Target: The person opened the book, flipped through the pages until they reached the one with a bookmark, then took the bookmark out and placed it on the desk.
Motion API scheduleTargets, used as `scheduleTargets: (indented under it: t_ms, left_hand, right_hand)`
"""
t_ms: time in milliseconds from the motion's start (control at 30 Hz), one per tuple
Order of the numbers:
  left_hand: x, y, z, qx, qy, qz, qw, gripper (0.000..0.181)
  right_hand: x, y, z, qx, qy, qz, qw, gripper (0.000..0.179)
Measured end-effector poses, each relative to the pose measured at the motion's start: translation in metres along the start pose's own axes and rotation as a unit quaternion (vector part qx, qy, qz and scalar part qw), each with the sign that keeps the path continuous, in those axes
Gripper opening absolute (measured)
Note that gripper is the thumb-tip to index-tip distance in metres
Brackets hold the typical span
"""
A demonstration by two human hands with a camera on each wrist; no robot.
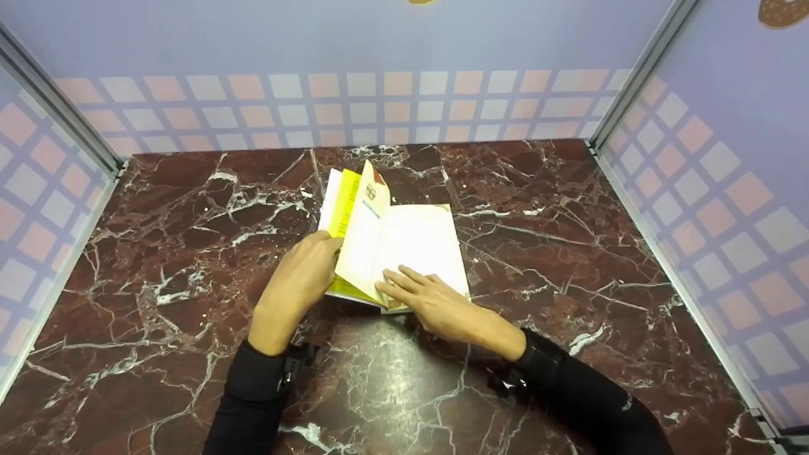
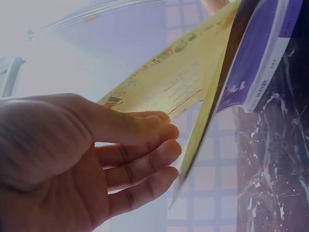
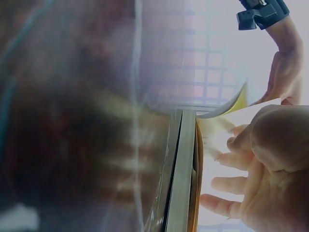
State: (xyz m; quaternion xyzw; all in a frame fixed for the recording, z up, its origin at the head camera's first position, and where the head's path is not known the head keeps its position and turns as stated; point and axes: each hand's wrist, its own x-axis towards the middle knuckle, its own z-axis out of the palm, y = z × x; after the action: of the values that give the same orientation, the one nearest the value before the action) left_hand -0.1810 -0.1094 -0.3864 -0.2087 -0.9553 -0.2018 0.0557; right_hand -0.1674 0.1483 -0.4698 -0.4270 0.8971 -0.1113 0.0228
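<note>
An open book [image 1: 420,237] lies on the dark marbled table, its bright right-hand page facing up. One cream page [image 1: 363,237] stands raised near the middle, with a small printed emblem near its top. Left of it a bright yellow page [image 1: 343,201] shows. My left hand [image 1: 294,281] is at the book's left side; in the left wrist view, thumb and forefinger pinch a printed yellowish page [image 2: 178,84]. My right hand [image 1: 439,306] rests on the lower part of the right page, fingers extended and spread, as the right wrist view also shows.
The red-brown marbled table [image 1: 189,328] spreads around the book. A lilac back wall [image 1: 354,38] with pink and white squares stands behind it, and similar panels [image 1: 727,208] rise at both sides. Each wrist wears a dark strapped device.
</note>
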Motion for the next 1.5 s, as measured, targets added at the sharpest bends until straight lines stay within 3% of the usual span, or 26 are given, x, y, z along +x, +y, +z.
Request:
scheduleTargets:
  t_ms: [467,667,900,1000,1167,1267,1500]
  left_hand:
    - [-0.005,0.013,-0.003,0.035,0.117,0.031,0.9921,0.03]
    - [-0.003,0.034,-0.001,0.053,0.103,0.08,0.99,0.046]
    - [-0.003,0.054,0.012,0.063,0.099,0.181,0.9765,0.05]
    - [-0.002,0.055,0.018,0.064,0.085,0.191,0.9758,0.05]
    - [-0.003,0.052,0.023,0.097,0.022,0.171,0.9803,0.049]
    - [-0.004,0.049,0.026,0.118,-0.016,0.141,0.9828,0.046]
    - [-0.007,0.043,0.032,0.105,-0.099,0.002,0.9896,0.051]
  right_hand:
    - [0.0,-0.001,-0.001,-0.009,-0.017,-0.025,0.9995,0.084]
    - [0.0,-0.001,-0.001,-0.017,-0.023,-0.025,0.9993,0.084]
    - [0.001,-0.001,-0.001,-0.031,-0.02,-0.026,0.999,0.078]
    - [0.001,-0.001,-0.001,-0.034,-0.02,-0.028,0.9989,0.074]
    - [0.001,-0.001,-0.001,-0.031,-0.023,-0.027,0.9989,0.073]
    - [0.001,-0.002,-0.001,-0.024,-0.025,-0.023,0.9991,0.075]
    - [0.001,-0.002,-0.001,-0.012,-0.018,-0.024,0.9995,0.074]
